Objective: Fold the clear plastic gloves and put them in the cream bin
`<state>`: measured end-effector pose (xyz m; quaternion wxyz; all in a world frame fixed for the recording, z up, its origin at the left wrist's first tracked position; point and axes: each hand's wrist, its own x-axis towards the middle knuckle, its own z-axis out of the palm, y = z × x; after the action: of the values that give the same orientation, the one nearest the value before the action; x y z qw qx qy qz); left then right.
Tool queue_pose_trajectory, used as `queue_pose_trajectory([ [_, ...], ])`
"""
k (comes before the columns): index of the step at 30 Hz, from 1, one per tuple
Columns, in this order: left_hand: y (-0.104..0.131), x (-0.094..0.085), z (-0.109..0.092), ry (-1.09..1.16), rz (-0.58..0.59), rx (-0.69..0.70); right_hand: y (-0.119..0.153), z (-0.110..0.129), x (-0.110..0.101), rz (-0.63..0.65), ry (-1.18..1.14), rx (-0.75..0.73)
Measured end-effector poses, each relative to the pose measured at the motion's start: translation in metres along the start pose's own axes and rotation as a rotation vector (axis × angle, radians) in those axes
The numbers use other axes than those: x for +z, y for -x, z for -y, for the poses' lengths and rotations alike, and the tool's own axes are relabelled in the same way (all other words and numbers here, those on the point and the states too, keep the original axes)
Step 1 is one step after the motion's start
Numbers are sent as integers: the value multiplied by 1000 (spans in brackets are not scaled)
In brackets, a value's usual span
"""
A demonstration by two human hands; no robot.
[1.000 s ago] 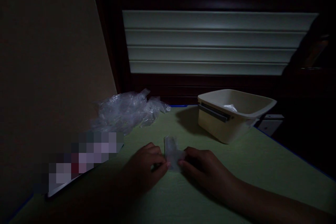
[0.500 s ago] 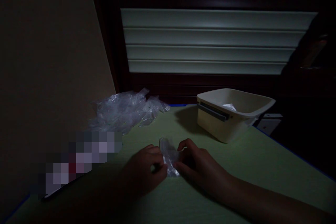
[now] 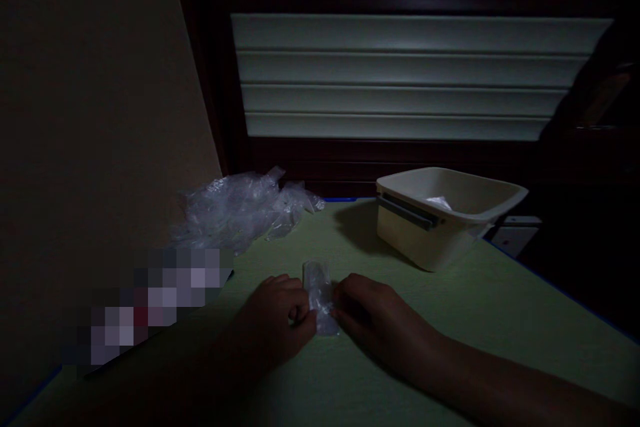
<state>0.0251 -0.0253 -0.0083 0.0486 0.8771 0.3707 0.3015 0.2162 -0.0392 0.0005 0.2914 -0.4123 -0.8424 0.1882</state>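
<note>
A small clear plastic bag (image 3: 319, 283), folded into a narrow strip, lies on the pale green tabletop (image 3: 380, 373) between my hands. My left hand (image 3: 277, 313) is closed at the strip's left edge, thumb and curled fingers pinching it low down. On the opposite edge, my right hand (image 3: 373, 310) has its thumb and fingertips together on the plastic. The strip's far end sticks out flat beyond my fingers, and its near end shows creases and shine. Dim light leaves the exact fingertip contact hard to see.
A heap of crumpled clear plastic bags (image 3: 235, 210) lies at the back left by the wall. At the back right stands a cream bin (image 3: 415, 240) with a grey handle and some plastic (image 3: 439, 202) inside. A blurred-out flat item (image 3: 155, 307) lies at left.
My right hand's fingers have lowered and drawn together at the strip's right edge. The plastic now lies straighter and flatter. My left hand has barely shifted.
</note>
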Motion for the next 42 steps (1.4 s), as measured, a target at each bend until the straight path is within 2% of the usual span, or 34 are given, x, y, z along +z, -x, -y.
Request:
queue_pose_trajectory([
  [4, 2, -1, -2, 9, -29, -52, 0, 2, -1, 56, 21, -67],
  [7, 2, -4, -6, -8, 4, -73, 0, 2, -1, 60, 55, -74],
  [13, 4, -8, -10, -68, -15, 47, 1, 1, -2, 71, 89, -93],
  [19, 5, -10, -10, -145, -38, 95, 1, 1, -3, 73, 77, -136],
  [25, 6, -8, -12, -138, -85, 46, 1, -2, -3, 67, 39, -188],
  [31, 7, -3, -6, -110, -123, 39, 3, 1, -9, 62, 2, -162],
  [42, 7, 0, 1, 2, 19, 82, 7, 1, -11, 42, 46, -151],
])
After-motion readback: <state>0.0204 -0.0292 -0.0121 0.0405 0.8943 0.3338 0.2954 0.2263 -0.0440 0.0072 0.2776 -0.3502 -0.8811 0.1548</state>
